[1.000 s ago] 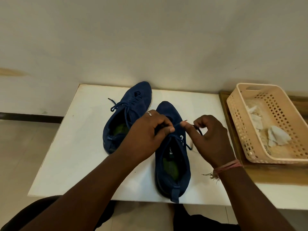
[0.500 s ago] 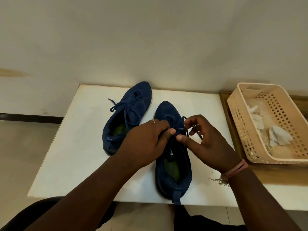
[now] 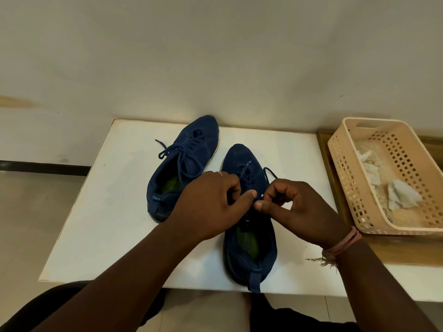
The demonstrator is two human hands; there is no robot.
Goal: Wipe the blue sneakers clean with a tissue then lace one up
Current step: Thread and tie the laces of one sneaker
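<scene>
Two blue sneakers stand on the white table (image 3: 107, 212), toes pointing away from me. The left sneaker (image 3: 182, 164) has a tied lace. The right sneaker (image 3: 247, 248) lies under both hands, heel near the table's front edge. My left hand (image 3: 213, 204) curls over its lace area, thumb and fingers pinching the dark lace. My right hand (image 3: 297, 209) pinches the lace (image 3: 269, 172) beside it, thumb tip almost touching my left thumb. A loop of lace trails over the sneaker's right side. The eyelets under my hands are hidden.
A beige perforated plastic basket (image 3: 354, 200) with crumpled white tissues (image 3: 402, 195) sits at the right on a wooden surface (image 3: 383, 250). A plain wall rises right behind the table. My knees show below the front edge.
Both hands have come lower and closer together over the right sneaker's laces. My right hand, which was drawing the lace out to the right, now sits thumb to thumb with the left.
</scene>
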